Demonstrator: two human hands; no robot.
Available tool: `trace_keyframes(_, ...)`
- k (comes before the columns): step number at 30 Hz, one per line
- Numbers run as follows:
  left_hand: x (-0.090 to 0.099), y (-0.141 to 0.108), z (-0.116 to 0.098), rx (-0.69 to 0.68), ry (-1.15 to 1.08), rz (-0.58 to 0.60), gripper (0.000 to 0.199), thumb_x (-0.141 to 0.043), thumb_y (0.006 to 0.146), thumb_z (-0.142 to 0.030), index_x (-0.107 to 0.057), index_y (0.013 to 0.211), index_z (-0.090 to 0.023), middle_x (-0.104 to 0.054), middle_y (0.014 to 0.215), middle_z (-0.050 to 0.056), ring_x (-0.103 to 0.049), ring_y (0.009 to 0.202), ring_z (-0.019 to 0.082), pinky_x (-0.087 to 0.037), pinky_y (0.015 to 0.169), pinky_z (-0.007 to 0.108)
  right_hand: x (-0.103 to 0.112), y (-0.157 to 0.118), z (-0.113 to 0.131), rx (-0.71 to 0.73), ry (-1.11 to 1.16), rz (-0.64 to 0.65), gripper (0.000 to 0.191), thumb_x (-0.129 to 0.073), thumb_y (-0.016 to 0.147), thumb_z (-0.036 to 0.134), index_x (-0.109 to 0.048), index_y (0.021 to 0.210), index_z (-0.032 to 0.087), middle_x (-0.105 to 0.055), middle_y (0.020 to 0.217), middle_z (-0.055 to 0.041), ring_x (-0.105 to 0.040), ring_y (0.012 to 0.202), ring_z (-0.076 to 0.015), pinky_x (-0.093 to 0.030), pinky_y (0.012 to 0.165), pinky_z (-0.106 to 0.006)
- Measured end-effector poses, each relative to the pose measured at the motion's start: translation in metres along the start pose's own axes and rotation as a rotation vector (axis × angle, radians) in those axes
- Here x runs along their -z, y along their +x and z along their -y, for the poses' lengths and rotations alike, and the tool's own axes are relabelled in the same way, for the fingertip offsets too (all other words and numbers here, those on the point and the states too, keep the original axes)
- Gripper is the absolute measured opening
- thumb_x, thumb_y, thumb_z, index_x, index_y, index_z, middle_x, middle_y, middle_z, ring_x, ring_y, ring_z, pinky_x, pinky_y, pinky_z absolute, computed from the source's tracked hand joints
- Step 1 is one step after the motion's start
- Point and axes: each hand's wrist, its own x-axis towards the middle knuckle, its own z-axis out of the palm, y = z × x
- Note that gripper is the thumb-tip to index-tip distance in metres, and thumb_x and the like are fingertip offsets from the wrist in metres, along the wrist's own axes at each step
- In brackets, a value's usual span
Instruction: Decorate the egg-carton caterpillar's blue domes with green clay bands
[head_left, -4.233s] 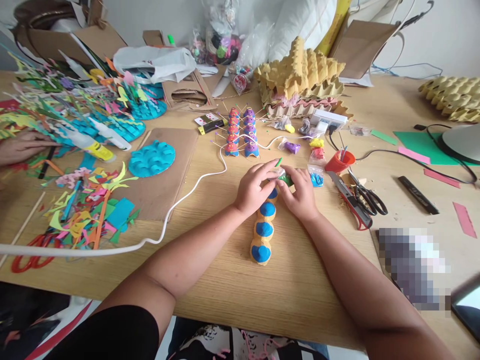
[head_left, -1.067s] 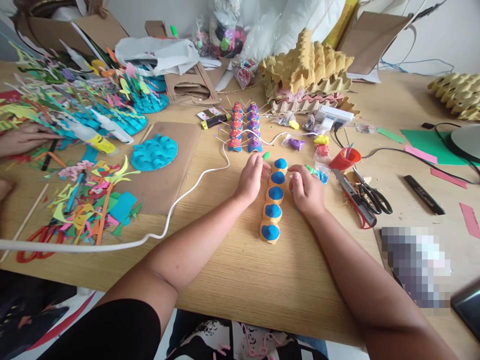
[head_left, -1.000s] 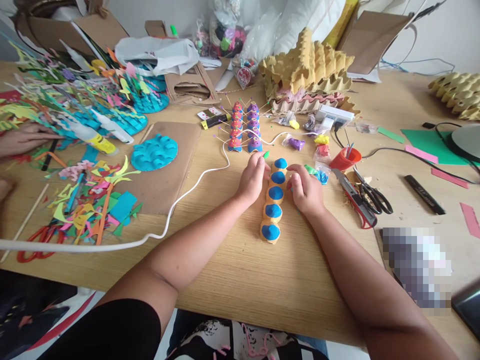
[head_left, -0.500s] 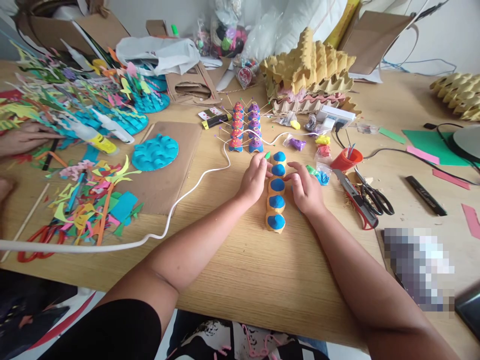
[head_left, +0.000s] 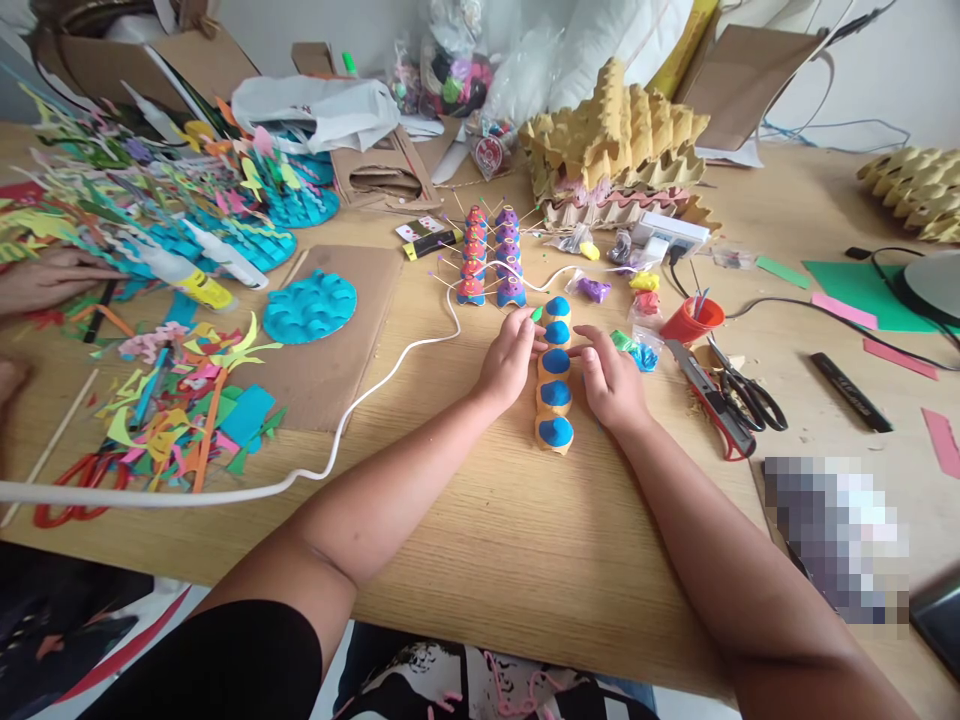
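Observation:
An egg carton strip with blue domed tops and yellowish sides lies lengthwise on the table between my hands. My left hand is beside its upper left side, pinching a small green piece at the fingertips; its other fingertips reach the strip. At the right side, my right hand has its fingers stretched toward the strip, fingertips against or very near its edge. Beyond stand two finished-looking carton strips, one red and blue, one purple and blue, with thin sticks poking out of them.
A white cable crosses the table on the left. Paper scraps and a blue-painted carton piece lie there. On the right are a red cup, a cutter and scissors. Another person's hand is far left.
The blue-topped strip has shifted slightly away from me and straightened a little. Both hands stay almost in place, the left still with the green piece.

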Motion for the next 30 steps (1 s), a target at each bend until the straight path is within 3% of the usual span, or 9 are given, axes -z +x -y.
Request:
trace_keyframes(10,0.001,-0.002,-0.005,-0.016,0.035,0.008,0.070,-0.038,0.102,-0.083,-0.059,0.136,-0.024,-0.074,0.119,0.010,-0.075,0.102,0.022,-0.063,0.093,0.040,0.000,0.000,-0.001,0.035,-0.007,-0.023,0.054,-0.030,0.113,0.062,-0.063,0.138,0.027,-0.086,0.106,-0.0069,-0.076,0.093,-0.0292,-0.056,0.087,-0.046)
trace_keyframes(13,0.003,-0.004,-0.009,-0.054,0.070,0.002,0.074,-0.031,0.104,-0.082,-0.068,0.131,-0.024,-0.076,0.125,0.011,-0.072,0.114,0.026,-0.061,0.099,0.044,-0.001,0.001,-0.001,0.068,-0.045,-0.116,0.048,-0.038,0.112,0.059,-0.067,0.131,0.026,-0.083,0.110,-0.0091,-0.074,0.095,-0.0288,-0.055,0.090,-0.047)
trace_keyframes(17,0.006,-0.004,-0.012,-0.083,0.098,0.073,0.087,-0.011,0.107,-0.078,-0.080,0.108,-0.026,-0.078,0.132,0.006,-0.066,0.134,0.027,-0.054,0.115,0.048,-0.004,0.002,-0.003,0.178,-0.144,-0.241,0.042,-0.059,0.105,0.058,-0.069,0.132,0.026,-0.075,0.128,-0.0131,-0.069,0.115,-0.0333,-0.053,0.100,-0.052)
trace_keyframes(23,0.006,-0.005,-0.013,-0.124,0.079,0.173,0.096,-0.003,0.106,-0.077,-0.081,0.085,-0.026,-0.080,0.122,0.006,-0.069,0.130,0.027,-0.047,0.127,0.050,-0.007,0.002,-0.006,0.295,-0.182,-0.238,0.039,-0.076,0.097,0.052,-0.071,0.131,0.033,-0.067,0.141,-0.0110,-0.063,0.127,-0.0356,-0.049,0.109,-0.058)
trace_keyframes(30,0.005,-0.006,-0.015,-0.084,0.115,0.204,0.093,-0.003,0.109,-0.071,-0.082,0.090,-0.024,-0.080,0.123,0.007,-0.070,0.132,0.025,-0.050,0.127,0.048,-0.006,0.002,-0.004,0.345,-0.164,-0.297,0.019,-0.076,0.099,0.038,-0.076,0.117,0.033,-0.071,0.133,-0.0075,-0.065,0.123,-0.0325,-0.050,0.106,-0.054)
